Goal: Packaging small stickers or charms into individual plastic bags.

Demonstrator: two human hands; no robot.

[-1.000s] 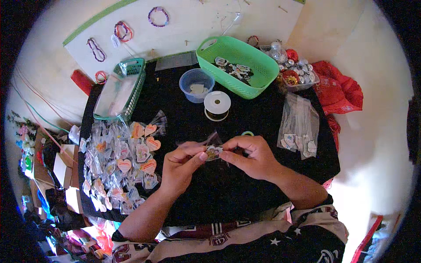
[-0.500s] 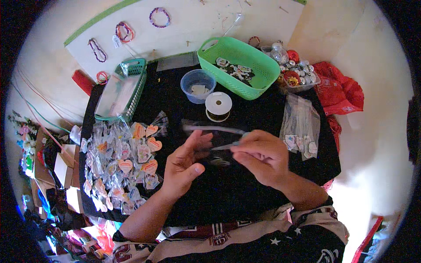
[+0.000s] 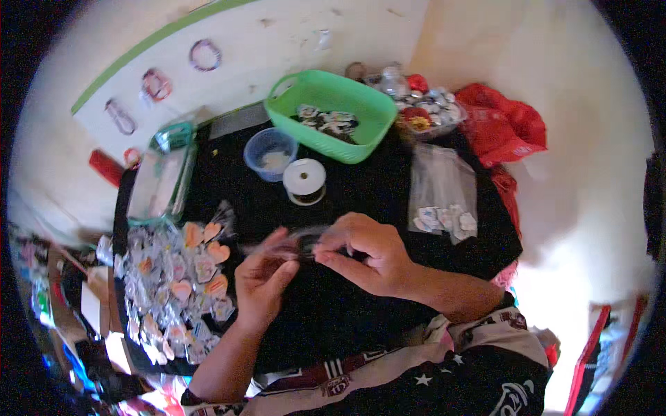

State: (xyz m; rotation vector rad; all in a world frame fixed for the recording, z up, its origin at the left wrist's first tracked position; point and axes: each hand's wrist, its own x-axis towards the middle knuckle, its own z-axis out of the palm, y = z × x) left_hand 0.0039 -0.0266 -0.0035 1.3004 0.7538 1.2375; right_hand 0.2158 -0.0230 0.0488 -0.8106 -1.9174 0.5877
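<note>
Over the middle of the black-covered table, a small clear plastic bag (image 3: 309, 238) is stretched between my hands, smeared by motion. My right hand (image 3: 371, 255) pinches one end between thumb and fingers. My left hand (image 3: 262, 283) has its thumb and fingers closed on the other end. What the bag contains, if anything, is too blurred to make out. Just beyond my hands stands a white spool (image 3: 304, 177) with dark material wound on it. To the left lies a pile of small plastic-wrapped pieces (image 3: 173, 277), several of them with orange heart-shaped cards.
Behind the spool are a blue round tub (image 3: 254, 154) and a green basket (image 3: 374, 142) with printed cutouts. A teal basket (image 3: 183, 182) holds clear sheets at far left. On the right lie a clear bag of cutouts (image 3: 444, 182), a tray of baubles (image 3: 444, 123) and red plastic (image 3: 510, 125).
The view has shifted, moving the table leftward in the picture. My left hand, fingers apart before, has closed on the plastic bag, and both hands have come closer together.
</note>
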